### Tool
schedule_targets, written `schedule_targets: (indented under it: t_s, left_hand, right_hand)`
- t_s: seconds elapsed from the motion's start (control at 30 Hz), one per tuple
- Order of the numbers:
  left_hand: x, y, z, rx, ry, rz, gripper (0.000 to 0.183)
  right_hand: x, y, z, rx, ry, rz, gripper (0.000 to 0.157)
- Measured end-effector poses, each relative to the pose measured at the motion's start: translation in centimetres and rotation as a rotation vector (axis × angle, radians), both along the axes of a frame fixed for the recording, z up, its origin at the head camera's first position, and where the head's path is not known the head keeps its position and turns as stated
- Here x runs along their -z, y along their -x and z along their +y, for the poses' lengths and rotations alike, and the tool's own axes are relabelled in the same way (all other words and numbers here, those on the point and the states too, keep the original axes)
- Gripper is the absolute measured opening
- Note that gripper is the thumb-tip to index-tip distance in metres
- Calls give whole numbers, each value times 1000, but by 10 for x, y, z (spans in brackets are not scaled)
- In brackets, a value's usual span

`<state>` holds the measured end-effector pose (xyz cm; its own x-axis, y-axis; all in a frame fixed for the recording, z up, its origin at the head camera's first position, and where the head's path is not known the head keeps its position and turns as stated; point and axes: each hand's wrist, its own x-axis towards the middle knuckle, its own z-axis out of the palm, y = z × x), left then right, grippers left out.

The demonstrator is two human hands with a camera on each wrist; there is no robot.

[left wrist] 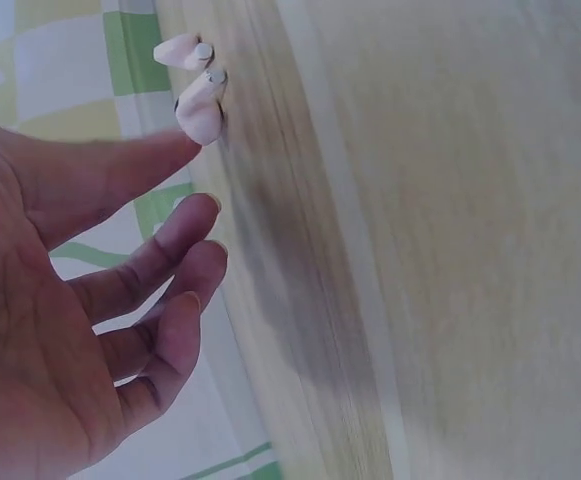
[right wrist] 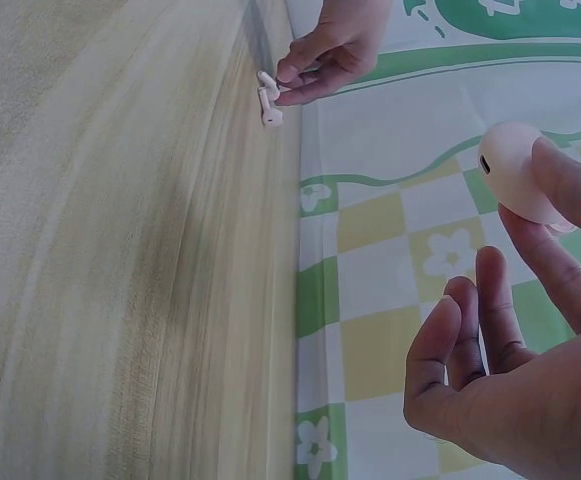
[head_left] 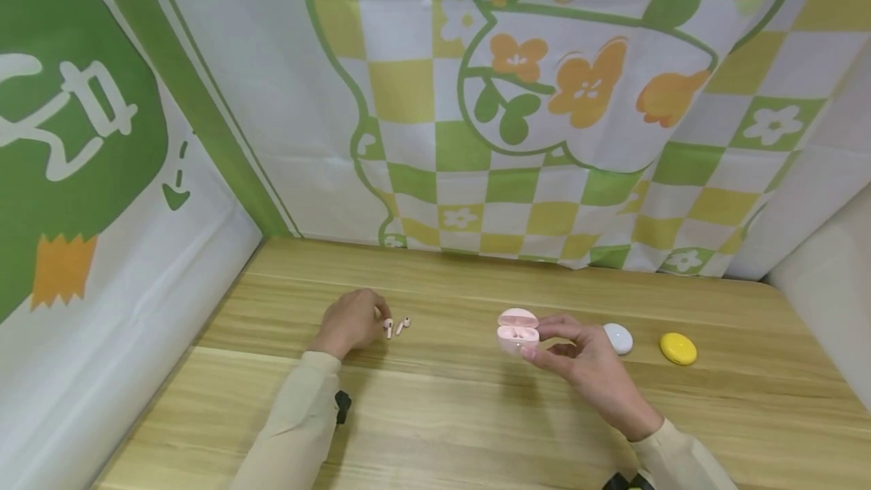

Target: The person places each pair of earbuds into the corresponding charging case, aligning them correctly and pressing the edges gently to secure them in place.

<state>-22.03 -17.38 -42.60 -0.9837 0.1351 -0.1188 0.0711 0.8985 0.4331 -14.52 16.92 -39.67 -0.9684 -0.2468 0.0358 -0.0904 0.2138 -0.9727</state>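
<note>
Two pale pink earbuds lie close together on the wooden table at left, a nearer earbud (head_left: pixel 389 327) and a farther earbud (head_left: pixel 404 325). My left hand (head_left: pixel 354 321) pinches the nearer earbud at its fingertips; in the left wrist view the thumb meets the bud's rounded end and hides the index finger. My right hand (head_left: pixel 592 358) holds a pink earbud charging case (head_left: pixel 517 339) above the table between thumb and fingers. The case's lid stands raised, its hollows facing me. Seen in the right wrist view, the case's rounded back carries a small dark slot.
Right of my right hand, a white round case (head_left: pixel 618 339), partly covered by the hand, and a yellow round case (head_left: pixel 678 348) lie on the wooden table (head_left: pixel 435 422). A patterned cloth (head_left: pixel 408 97) hangs along the back, another printed cloth (head_left: pixel 129 271) at left.
</note>
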Motion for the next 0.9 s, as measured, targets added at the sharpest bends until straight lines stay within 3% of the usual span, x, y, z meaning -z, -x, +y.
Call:
schedule_targets:
  t_s: [0.63,0.9]
  left_hand:
    - [2,-1,3,-21,-16,3,16]
    - [-10,-4,8,12,-109,58,16]
  right_hand:
    - [1,1,-3,12,-18,24,22]
    - [2,2,-3,13,-26,28,21]
